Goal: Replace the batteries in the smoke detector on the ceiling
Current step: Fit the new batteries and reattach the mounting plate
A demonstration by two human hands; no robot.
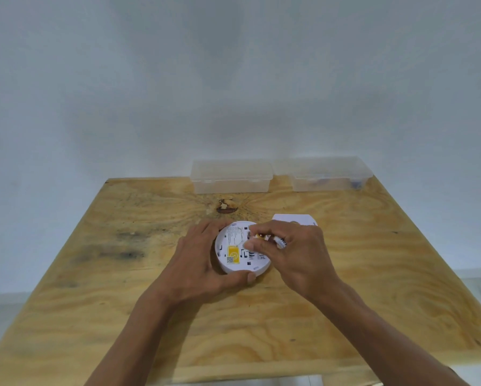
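A round white smoke detector (235, 254) lies back-side up on the wooden table (122, 274), showing a yellow label and black markings. My left hand (203, 260) grips its left rim and near edge, thumb along the front. My right hand (292, 252) pinches a small battery (261, 235) with a gold end at the detector's upper right, over the battery bay. A second white, printed cylinder (281, 242) shows between the same fingers. The white mounting plate (295, 219) lies just behind my right hand, partly hidden.
Two clear plastic boxes stand at the table's far edge against the wall: one (231, 176) at the centre, one (325, 174) to the right holding small dark items. A dark knot (227, 206) marks the wood behind the detector.
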